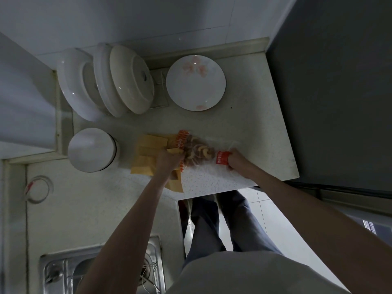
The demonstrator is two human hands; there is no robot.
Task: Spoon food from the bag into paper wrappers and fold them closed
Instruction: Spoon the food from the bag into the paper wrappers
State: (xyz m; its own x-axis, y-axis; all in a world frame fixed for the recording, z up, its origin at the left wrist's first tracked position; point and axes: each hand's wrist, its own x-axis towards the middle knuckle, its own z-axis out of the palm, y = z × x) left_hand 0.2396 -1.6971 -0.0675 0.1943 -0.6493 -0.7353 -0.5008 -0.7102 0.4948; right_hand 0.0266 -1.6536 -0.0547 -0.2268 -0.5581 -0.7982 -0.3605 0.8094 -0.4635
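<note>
Head view: the clear snack bag [199, 152] lies on the counter [244, 124] beside tan paper wrappers [148, 149]. The left hand [169, 157] pinches its open end, the right hand [234, 159] clamps its red label end. Opening seems underway; next, spooning needs a spoon, none visible.

Walls: pale tiles [148, 20] behind the desk, grey-white in dim light.
Desk: speckled light stone [244, 124], L-shaped, with a raised lip along the back edge.
Right side: a tall dark cabinet or appliance face [331, 92], just beside the desk's end.
Floor: light tiles [273, 221], visible past the desk's front edge.
Sink: stainless steel [101, 272], set into the near left stretch.
Light: low, cool and even; soft glints on the metal.
</note>
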